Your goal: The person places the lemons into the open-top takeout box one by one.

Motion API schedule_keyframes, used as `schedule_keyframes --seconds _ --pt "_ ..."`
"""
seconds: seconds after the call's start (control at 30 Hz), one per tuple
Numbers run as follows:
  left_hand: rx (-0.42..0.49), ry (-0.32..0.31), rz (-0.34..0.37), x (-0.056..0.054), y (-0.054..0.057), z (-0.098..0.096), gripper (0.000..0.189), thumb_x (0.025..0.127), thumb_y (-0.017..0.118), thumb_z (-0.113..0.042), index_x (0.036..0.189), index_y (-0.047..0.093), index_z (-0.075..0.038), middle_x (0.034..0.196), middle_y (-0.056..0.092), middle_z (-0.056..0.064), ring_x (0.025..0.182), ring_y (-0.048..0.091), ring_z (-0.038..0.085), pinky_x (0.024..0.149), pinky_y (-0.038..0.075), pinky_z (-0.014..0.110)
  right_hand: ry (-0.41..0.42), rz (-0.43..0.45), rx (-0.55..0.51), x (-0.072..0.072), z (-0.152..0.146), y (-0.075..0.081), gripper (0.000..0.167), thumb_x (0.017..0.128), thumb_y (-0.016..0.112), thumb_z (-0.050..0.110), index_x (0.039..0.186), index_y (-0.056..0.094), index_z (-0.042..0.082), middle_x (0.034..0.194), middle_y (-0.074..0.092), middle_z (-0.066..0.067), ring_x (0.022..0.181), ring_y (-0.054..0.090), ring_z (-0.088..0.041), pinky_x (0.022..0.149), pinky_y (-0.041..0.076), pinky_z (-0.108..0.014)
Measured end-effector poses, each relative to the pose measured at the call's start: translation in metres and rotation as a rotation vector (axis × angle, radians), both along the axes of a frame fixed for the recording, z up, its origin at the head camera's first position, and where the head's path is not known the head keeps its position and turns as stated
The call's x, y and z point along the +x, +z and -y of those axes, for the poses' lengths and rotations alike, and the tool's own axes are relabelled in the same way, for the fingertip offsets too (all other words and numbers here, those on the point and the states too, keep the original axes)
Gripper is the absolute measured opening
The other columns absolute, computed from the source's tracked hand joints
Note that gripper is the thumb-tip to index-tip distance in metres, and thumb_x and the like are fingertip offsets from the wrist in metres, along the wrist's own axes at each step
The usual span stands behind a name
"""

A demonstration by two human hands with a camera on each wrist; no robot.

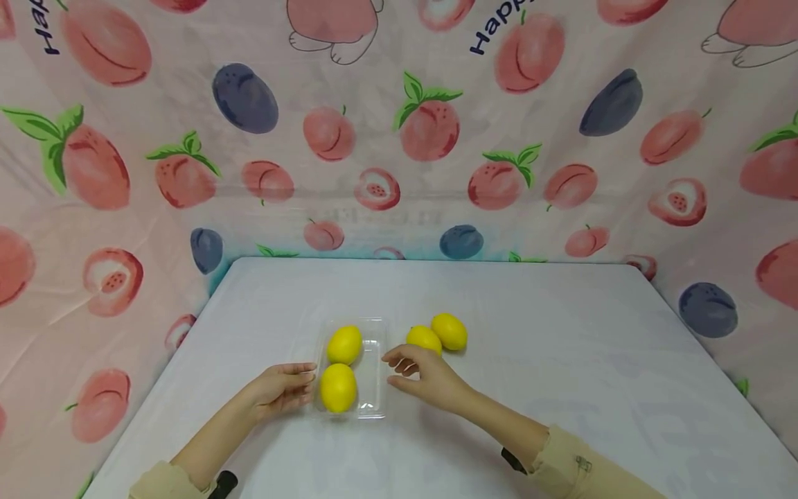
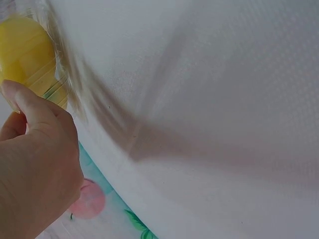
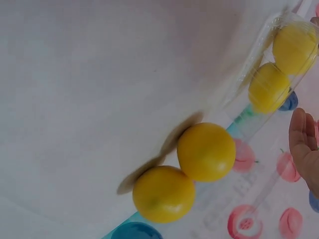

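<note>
A clear plastic box (image 1: 372, 405) lies on the white table with two yellow lemons inside, the farther lemon (image 1: 344, 344) and the nearer lemon (image 1: 339, 388). Both sit along its left side. My left hand (image 1: 283, 391) is at the box's left wall, fingers extended; in the left wrist view the fingertips of the left hand (image 2: 40, 134) appear to touch the clear wall. Past the box's right edge, my right hand (image 1: 430, 378) hovers with loosely bent, parted fingers, holding nothing. Behind it are two more lemons, one partly hidden (image 1: 424, 338) and one in full view (image 1: 449, 332).
The white table (image 1: 561, 388) extends around the box, with its far edge against a peach-patterned cloth (image 1: 374, 125). In the right wrist view, the two loose lemons (image 3: 206, 152) touch each other.
</note>
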State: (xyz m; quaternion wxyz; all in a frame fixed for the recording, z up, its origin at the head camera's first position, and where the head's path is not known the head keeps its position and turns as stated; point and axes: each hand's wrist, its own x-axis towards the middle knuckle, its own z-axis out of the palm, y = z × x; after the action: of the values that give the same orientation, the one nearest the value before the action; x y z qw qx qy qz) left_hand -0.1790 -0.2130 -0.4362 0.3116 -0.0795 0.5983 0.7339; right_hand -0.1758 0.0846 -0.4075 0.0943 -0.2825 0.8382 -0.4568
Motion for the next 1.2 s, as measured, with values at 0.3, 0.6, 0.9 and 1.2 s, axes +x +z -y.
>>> schedule_keyframes --seconds 0.3,0.6,0.9,1.2 --pt "-0.011 -0.007 0.002 -0.002 0.001 0.001 0.013 0.094 0.053 -0.003 0.102 0.061 -0.009 0.078 0.062 -0.005 0.069 0.062 0.005 0.071 0.058 0.02 -0.037 -0.007 -0.021 -0.005 -0.014 0.001 0.029 0.089 0.065 0.012 0.113 0.06 -0.002 0.106 0.062 -0.019 0.092 0.059 -0.023 0.084 0.055 -0.035" --pt "0.008 -0.062 0.013 -0.005 -0.001 0.007 0.012 0.096 0.051 -0.005 0.102 0.06 -0.012 0.081 0.064 -0.006 0.072 0.065 0.005 0.073 0.057 0.019 -0.091 0.003 -0.058 -0.018 -0.022 0.002 0.026 0.088 0.065 0.01 0.111 0.061 -0.002 0.105 0.062 -0.02 0.092 0.06 -0.024 0.081 0.054 -0.024" --pt "0.026 -0.063 0.03 -0.005 0.0 0.009 0.015 0.096 0.051 -0.006 0.095 0.063 -0.015 0.078 0.065 -0.005 0.071 0.064 0.004 0.074 0.058 0.02 -0.206 -0.093 0.002 -0.046 -0.041 0.001 0.024 0.088 0.064 0.006 0.11 0.062 -0.002 0.098 0.066 -0.014 0.087 0.061 -0.023 0.08 0.057 -0.033" --pt "0.026 -0.059 0.037 -0.006 0.003 0.007 0.012 0.096 0.051 -0.006 0.1 0.061 -0.012 0.079 0.064 -0.005 0.071 0.064 0.005 0.074 0.057 0.019 -0.277 -0.173 0.015 -0.066 -0.058 0.005 0.023 0.087 0.064 0.004 0.109 0.062 -0.002 0.095 0.065 -0.017 0.084 0.062 -0.026 0.08 0.057 -0.039"
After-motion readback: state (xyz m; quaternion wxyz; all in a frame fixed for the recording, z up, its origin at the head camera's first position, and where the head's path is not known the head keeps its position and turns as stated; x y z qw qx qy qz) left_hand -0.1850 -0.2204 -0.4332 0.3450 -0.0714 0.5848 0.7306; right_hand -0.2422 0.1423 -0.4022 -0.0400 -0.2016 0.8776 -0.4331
